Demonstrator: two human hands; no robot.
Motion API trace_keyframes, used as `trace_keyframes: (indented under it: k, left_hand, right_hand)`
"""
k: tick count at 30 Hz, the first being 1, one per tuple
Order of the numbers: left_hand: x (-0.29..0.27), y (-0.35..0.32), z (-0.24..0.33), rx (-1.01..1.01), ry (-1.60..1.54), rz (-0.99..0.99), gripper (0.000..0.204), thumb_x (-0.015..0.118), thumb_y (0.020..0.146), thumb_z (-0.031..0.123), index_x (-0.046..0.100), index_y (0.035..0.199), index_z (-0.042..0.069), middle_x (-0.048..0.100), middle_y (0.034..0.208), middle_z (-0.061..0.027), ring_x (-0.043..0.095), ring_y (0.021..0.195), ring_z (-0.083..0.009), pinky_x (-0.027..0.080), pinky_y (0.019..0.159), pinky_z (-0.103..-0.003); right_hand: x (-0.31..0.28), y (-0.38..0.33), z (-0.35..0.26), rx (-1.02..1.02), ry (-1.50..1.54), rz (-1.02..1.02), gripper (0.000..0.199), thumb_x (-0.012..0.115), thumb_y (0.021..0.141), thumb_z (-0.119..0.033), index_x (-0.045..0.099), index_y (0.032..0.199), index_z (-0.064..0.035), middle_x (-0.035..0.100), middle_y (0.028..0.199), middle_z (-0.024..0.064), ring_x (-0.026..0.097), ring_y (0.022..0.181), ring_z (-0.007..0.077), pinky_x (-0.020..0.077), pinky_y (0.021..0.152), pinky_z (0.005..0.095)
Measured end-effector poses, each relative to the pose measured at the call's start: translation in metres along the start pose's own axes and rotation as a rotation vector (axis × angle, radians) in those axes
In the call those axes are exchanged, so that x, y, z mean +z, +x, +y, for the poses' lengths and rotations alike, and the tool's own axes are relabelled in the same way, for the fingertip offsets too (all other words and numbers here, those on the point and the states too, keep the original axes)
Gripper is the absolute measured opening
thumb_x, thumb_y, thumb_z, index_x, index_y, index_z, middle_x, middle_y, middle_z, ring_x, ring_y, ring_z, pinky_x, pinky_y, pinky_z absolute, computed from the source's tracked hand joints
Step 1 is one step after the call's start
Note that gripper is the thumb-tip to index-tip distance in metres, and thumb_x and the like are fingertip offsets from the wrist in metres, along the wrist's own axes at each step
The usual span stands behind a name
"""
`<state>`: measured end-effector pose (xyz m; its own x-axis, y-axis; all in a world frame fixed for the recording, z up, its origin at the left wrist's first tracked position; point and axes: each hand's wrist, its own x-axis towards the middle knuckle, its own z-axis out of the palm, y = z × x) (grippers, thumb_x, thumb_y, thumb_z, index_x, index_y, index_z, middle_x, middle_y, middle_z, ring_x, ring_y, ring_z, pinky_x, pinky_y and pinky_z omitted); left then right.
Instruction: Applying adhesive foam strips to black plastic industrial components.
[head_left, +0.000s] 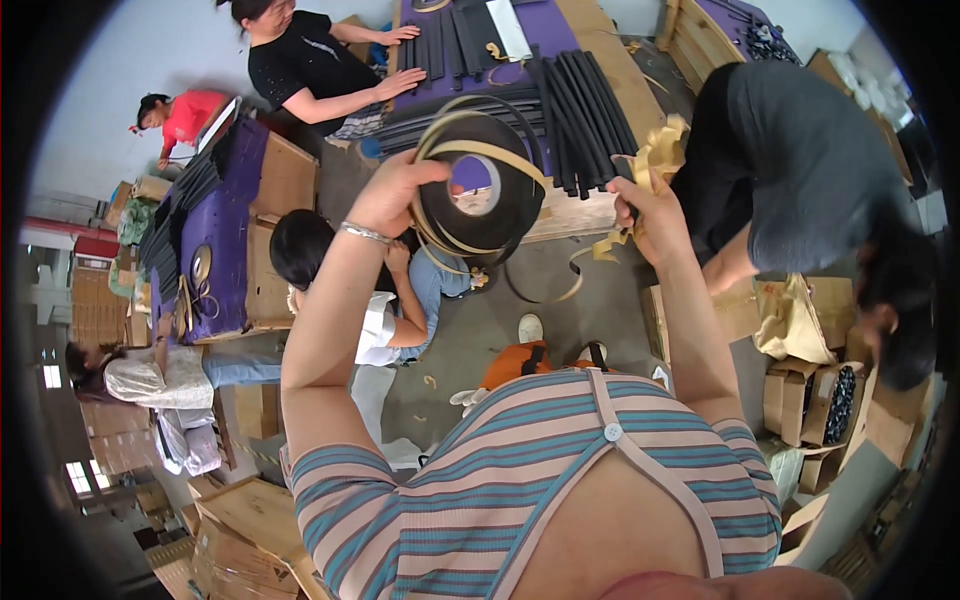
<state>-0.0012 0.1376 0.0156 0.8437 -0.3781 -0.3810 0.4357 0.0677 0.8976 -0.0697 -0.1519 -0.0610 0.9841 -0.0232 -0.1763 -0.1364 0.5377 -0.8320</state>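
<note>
While both grips clamp a black tape roll (478,190) and its yellow backing (655,160), purple-topped tables (545,30) crowd the grey floor (520,290)

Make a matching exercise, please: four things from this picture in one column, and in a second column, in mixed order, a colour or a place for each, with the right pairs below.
Things
1. roll of black tape
2. crumpled backing paper
3. bracelet
4. table cover

Colour or place
A. purple
B. on the left wrist
C. held up by the left hand
D. tan, gripped in the right hand

Pairs: 1-C, 2-D, 3-B, 4-A
</note>
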Motion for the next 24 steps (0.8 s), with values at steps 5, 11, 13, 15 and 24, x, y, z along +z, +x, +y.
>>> trace_keyframes:
  k: [5, 11, 13, 15, 24]
  left_hand:
    - [0.003, -0.001, -0.009, -0.036, 0.068, -0.096, 0.034, 0.061, 0.072, 0.005, 0.053, 0.104, -0.005, 0.060, 0.088, -0.0075, 0.059, 0.076, -0.0128, 0.048, 0.070, -0.025]
    - [0.009, -0.010, -0.005, 0.069, 0.254, -0.153, 0.045, 0.060, 0.073, 0.005, 0.045, 0.115, -0.006, 0.058, 0.099, -0.0107, 0.059, 0.082, -0.0145, 0.050, 0.073, -0.026]
    - [0.010, -0.012, -0.002, 0.077, 0.252, -0.189, 0.046, 0.060, 0.073, 0.004, 0.045, 0.115, -0.006, 0.057, 0.102, -0.0112, 0.057, 0.086, -0.0138, 0.049, 0.075, -0.026]
    - [0.013, -0.013, 0.001, 0.058, 0.251, -0.181, 0.047, 0.059, 0.073, 0.002, 0.044, 0.116, -0.007, 0.056, 0.103, -0.0114, 0.057, 0.087, -0.0136, 0.048, 0.076, -0.026]
    - [0.028, 0.005, 0.015, 0.121, 0.200, -0.351, 0.051, 0.058, 0.070, -0.003, 0.043, 0.118, -0.005, 0.057, 0.103, -0.0111, 0.060, 0.082, -0.0159, 0.050, 0.075, -0.027]
  right_hand:
    - [0.070, 0.013, 0.018, -0.351, -0.307, -0.151, 0.048, 0.067, 0.071, -0.001, 0.046, 0.115, -0.0067, 0.054, 0.092, 0.0012, 0.055, 0.072, 0.0078, 0.0452, 0.061, 0.0200]
    - [0.094, 0.014, -0.001, -0.446, -0.971, -0.217, 0.074, 0.079, 0.057, -0.023, 0.041, 0.119, -0.0038, 0.046, 0.111, 0.0129, 0.048, 0.105, 0.0260, 0.0412, 0.087, 0.0317]
    - [0.095, 0.011, -0.001, -0.464, -1.010, -0.188, 0.074, 0.079, 0.056, -0.024, 0.042, 0.117, -0.0019, 0.049, 0.108, 0.0140, 0.050, 0.102, 0.0259, 0.0418, 0.086, 0.0316]
    - [0.092, 0.009, 0.001, -0.475, -1.047, -0.145, 0.074, 0.079, 0.055, -0.025, 0.043, 0.115, 0.0001, 0.051, 0.106, 0.0151, 0.053, 0.098, 0.0258, 0.0424, 0.085, 0.0316]
    - [0.050, 0.012, -0.008, -0.438, -1.058, -0.073, 0.048, 0.071, 0.067, -0.021, 0.050, 0.105, 0.0010, 0.059, 0.082, 0.0117, 0.057, 0.075, 0.0218, 0.0431, 0.065, 0.0313]
